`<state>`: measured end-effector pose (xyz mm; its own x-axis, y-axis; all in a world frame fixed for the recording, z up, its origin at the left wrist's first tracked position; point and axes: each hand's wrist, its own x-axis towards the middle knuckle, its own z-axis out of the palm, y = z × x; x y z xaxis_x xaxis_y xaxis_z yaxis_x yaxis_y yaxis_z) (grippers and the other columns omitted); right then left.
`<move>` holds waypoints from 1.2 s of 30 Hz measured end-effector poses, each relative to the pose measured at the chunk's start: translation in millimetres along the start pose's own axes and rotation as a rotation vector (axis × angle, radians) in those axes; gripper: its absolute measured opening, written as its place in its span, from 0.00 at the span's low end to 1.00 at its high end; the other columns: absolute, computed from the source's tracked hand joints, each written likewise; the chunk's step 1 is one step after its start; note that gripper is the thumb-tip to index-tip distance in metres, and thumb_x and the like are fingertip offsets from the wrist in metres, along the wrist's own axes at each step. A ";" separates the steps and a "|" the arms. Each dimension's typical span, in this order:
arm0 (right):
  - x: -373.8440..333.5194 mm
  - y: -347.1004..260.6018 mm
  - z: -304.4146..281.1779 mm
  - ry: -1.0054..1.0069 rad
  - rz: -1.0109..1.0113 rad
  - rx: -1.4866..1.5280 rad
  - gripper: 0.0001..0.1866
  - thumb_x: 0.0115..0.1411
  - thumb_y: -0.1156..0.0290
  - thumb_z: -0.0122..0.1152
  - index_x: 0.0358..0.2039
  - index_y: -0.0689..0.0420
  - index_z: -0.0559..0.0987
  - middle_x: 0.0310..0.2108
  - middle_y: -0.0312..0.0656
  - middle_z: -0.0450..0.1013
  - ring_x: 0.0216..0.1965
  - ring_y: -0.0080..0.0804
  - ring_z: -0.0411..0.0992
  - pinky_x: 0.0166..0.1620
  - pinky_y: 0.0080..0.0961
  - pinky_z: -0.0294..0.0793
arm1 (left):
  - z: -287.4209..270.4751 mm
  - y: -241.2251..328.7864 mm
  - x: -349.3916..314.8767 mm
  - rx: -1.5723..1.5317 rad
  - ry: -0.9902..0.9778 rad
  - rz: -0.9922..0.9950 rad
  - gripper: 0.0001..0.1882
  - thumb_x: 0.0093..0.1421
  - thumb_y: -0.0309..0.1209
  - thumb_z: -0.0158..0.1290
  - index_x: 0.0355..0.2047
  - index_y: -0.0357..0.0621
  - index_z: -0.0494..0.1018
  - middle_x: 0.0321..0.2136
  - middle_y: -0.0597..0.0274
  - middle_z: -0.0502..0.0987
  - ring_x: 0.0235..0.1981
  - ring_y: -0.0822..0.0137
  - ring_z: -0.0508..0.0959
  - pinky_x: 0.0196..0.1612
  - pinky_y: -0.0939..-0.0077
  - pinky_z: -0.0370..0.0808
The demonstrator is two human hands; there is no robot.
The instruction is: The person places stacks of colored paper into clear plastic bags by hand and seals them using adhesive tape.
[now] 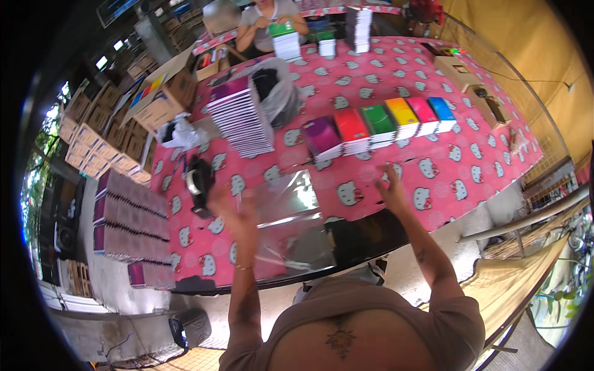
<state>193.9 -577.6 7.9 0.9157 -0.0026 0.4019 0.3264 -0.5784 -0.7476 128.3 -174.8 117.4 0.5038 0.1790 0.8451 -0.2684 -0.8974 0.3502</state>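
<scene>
My left hand (237,209) is smeared by motion beside a black tape dispenser (199,185), at the left edge of a transparent plastic sleeve (286,201). Whether its fingers hold anything cannot be made out. The sleeve lies flat near the table's front edge, shiny with glare. To its right my right hand (392,190) hovers over the tablecloth, fingers spread and nothing in them. Just beyond stands a row of short notebook stacks: purple (320,136), red (351,126), green (377,120), yellow (402,114), pink (422,110) and blue (442,109).
A tall stack of purple notebooks (244,120) stands behind the dispenser, against a plastic-lined bin (284,99). Cardboard boxes (166,99) fill the far left; more notebook stacks (131,216) stand off the table's left side. Across the table, a person (269,25) handles a green-topped stack (286,44).
</scene>
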 end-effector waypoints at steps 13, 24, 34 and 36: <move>169.8 229.4 -239.7 0.050 -0.057 -0.857 0.31 0.53 0.72 0.65 0.59 0.50 0.71 0.53 0.41 0.71 0.56 0.45 0.68 0.58 0.48 0.65 | 432.5 385.0 -30.1 -0.250 -0.516 0.445 0.28 0.61 0.33 0.53 0.60 0.36 0.66 0.60 0.44 0.67 0.61 0.45 0.67 0.64 0.46 0.62; 52.0 225.1 -247.0 -0.419 -0.196 0.118 0.16 0.48 0.90 0.55 0.38 0.61 0.77 0.43 0.49 0.77 0.52 0.49 0.73 0.53 0.36 0.76 | 303.1 355.1 -101.4 -0.568 -0.704 0.461 0.24 0.60 0.20 0.52 0.58 0.41 0.71 0.56 0.52 0.75 0.58 0.55 0.74 0.61 0.57 0.69; 176.8 147.1 -140.7 -0.054 -0.500 -0.309 0.22 0.52 0.74 0.63 0.50 0.55 0.76 0.52 0.39 0.70 0.53 0.42 0.69 0.56 0.48 0.64 | 352.4 306.7 -35.3 0.114 -0.574 0.029 0.33 0.56 0.28 0.54 0.63 0.39 0.62 0.63 0.42 0.64 0.64 0.41 0.64 0.63 0.53 0.66; 191.7 159.9 -132.3 -0.168 -0.438 -0.439 0.21 0.53 0.72 0.63 0.49 0.55 0.77 0.51 0.38 0.71 0.53 0.41 0.70 0.57 0.47 0.63 | 353.8 266.1 -22.1 0.440 -0.534 0.058 0.33 0.54 0.27 0.54 0.63 0.40 0.64 0.63 0.43 0.64 0.65 0.43 0.64 0.64 0.52 0.65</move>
<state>390.6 -778.6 35.4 0.7555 0.4167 0.5055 0.5844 -0.7774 -0.2325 336.2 -560.3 48.9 0.8639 0.0037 0.5036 -0.0067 -0.9998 0.0187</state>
